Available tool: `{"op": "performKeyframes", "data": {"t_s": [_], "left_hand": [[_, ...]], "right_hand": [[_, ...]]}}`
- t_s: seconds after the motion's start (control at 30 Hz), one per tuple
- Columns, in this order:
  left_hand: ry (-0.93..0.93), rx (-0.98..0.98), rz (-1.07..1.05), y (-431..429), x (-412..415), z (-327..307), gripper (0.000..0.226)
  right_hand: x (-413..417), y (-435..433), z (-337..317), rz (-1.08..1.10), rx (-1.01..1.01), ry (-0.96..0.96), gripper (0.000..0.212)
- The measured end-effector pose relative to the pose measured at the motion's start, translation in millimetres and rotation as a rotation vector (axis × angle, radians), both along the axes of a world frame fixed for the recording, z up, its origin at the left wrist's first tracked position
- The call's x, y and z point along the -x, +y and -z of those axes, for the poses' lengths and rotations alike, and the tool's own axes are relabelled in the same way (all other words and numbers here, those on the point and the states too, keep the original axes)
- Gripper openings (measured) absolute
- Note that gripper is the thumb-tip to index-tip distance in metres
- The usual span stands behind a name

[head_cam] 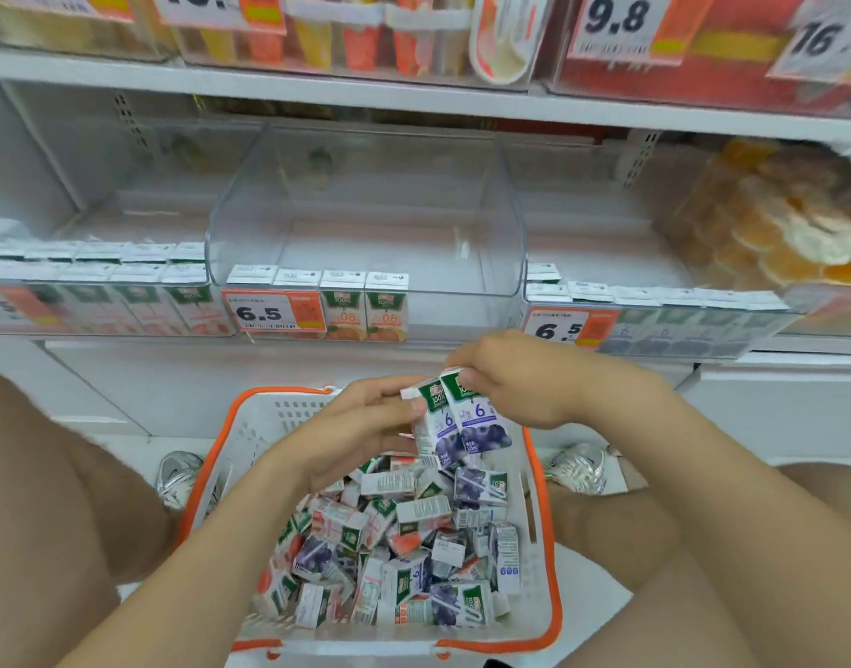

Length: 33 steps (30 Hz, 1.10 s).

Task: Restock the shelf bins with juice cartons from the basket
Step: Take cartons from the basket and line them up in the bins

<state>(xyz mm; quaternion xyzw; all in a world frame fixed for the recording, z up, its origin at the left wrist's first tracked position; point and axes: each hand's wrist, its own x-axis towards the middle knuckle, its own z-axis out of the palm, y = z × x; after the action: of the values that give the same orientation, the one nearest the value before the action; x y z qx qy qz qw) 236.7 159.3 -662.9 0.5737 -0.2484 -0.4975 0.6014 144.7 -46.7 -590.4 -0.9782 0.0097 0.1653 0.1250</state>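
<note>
Basket (pixel 254 436) full of cartons (pixel 394 537), clear bin (pixel 365 224) beyond

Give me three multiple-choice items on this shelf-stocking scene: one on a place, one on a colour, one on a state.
1. Where are the two blueberry cartons? A on the floor; B held over the basket; C on a trolley.
2. What colour is the basket's rim? A orange; B green; C black.
3. State of the centre bin? A packed full; B nearly bare, a few orange-juice cartons in front; C tipped over.
1 B: the left hand and right hand grip them above the basket. 2 A: the rim shows orange. 3 B: four cartons stand at its front left.
</note>
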Motion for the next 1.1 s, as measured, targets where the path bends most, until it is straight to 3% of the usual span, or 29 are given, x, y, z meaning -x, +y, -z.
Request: {"op": "performKeyframes", "data": {"t_s": [0.2,0.33,0.47,0.57,0.87,1.1], "left_hand": [[-0.322,-0.038,-0.206,-28.9,12.0,-24.1,0.023],[-0.462,0.059,-0.364,-54.0,9.6,-49.4,0.026],[-0.606,0.135,-0.366,-84.6,7.0,-72.7,0.028],[-0.692,0.167,-0.365,-105.6,6.1,-87.6,0.031],[-0.75,0.185,-0.448,-137.8,2.2,-92.7,0.031],[-0.657,0.162,-0.454,-146.2,1.9,-94.4,0.035]], "right_hand": [[21.7,-13.4,-45.3,0.02,-0.045,-0.114,0.024],[30.3,-53.2,-74.0,0.151,0.038,-0.442,0.03],[26.7,-106.1,-88.5,0.394,0.072,-0.715,0.036],[20.1,-133.9,-77.8,0.477,0.071,-0.626,0.039],[-1.9,-166.2,-39.0,0.424,-0.021,-0.168,0.04],[-16.7,-167.0,-37.8,0.475,-0.196,-0.075,0.044]]}}
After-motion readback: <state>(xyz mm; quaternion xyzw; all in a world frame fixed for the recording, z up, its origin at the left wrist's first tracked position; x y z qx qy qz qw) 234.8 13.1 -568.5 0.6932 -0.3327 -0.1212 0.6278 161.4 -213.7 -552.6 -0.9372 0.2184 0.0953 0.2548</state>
